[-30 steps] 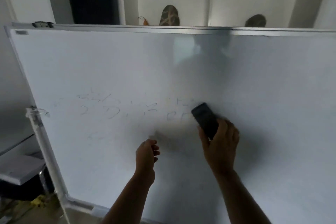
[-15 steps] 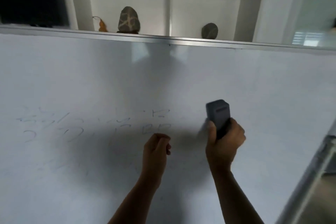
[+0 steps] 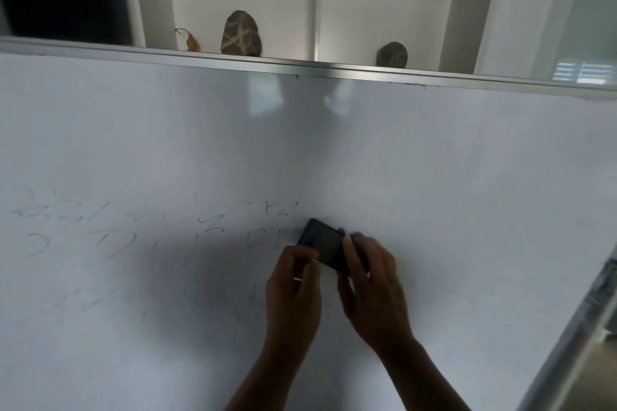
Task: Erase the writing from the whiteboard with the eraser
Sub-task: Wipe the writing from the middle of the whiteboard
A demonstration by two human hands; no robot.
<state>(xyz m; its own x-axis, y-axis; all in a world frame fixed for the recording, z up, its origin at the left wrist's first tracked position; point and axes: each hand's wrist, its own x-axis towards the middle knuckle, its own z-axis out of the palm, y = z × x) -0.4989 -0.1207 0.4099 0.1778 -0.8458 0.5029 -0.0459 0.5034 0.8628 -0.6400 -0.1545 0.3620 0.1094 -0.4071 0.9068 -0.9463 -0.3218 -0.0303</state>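
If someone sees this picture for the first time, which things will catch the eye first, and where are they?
First the dark eraser at the centre of the whiteboard, gripped by the right hand, with the left hand close beside it. Next the faint, half-wiped writing to the left of the eraser. Above the board's top edge, a patterned stone and a smaller dark stone stand on the white shelves.

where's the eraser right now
In the head view, the eraser is against the whiteboard at lower centre, gripped by the right hand, just right of the faint writing.
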